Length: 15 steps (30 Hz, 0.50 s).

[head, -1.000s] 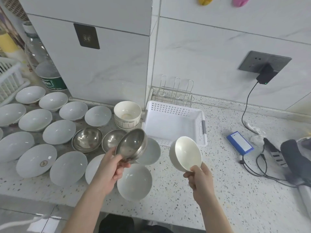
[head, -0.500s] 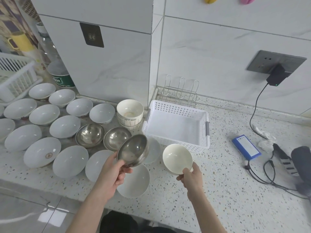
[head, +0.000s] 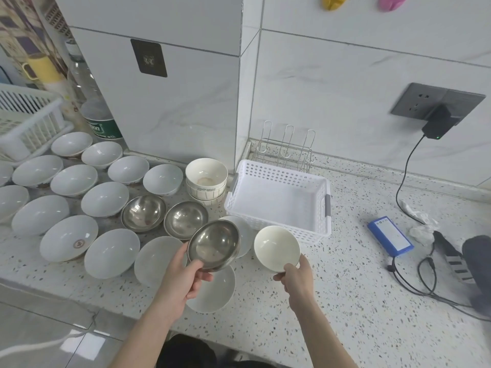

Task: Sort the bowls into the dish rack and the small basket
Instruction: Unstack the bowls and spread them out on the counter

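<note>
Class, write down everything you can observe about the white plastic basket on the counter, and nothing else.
The white plastic basket is a shallow rectangular tray with perforated walls and a grey handle on each short side. It looks empty and sits upright on the speckled counter, near the wall corner, directly in front of a small wire rack. A stack of cream bowls stands just beside its left end. Neither hand touches it.

This is a home kitchen. A speckled stone countertop (head: 345, 301) meets marble-look wall tiles (head: 345, 83), with many bowls (head: 106, 199) spread out beside a wire dish rack (head: 285, 150), a white plastic basket (head: 279, 200) and a wall socket (head: 422, 100).
</note>
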{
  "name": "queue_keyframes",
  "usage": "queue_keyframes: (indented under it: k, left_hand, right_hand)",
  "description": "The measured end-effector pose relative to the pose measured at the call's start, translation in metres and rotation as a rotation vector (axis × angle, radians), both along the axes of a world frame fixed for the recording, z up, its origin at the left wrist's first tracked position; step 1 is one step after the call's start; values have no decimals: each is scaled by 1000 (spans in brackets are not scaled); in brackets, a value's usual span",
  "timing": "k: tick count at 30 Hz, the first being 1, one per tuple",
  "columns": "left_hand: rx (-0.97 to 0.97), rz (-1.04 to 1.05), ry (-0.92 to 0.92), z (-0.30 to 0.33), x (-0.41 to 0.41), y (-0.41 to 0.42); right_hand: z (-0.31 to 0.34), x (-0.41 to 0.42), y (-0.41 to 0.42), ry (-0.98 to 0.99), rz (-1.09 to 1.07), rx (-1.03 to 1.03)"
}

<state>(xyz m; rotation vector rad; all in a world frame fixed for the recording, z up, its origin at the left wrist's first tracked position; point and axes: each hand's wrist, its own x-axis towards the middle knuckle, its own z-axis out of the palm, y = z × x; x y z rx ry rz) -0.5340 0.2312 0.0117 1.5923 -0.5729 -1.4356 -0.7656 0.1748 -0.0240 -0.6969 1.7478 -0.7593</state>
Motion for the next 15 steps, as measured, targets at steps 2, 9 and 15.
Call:
queue_keyframes:
  k: [2, 9, 15]
  left_hand:
    - [1, 1, 2, 0, -1, 0]
    - [11, -12, 9, 1, 0, 0]
    - [3, -22, -25, 1, -7, -1]
  right_hand:
    - [0, 0, -2, -7, -8, -1]
    - [-4, 1, -2, 0, 11, -36]
    - [-10, -12, -1, -70, 77, -35]
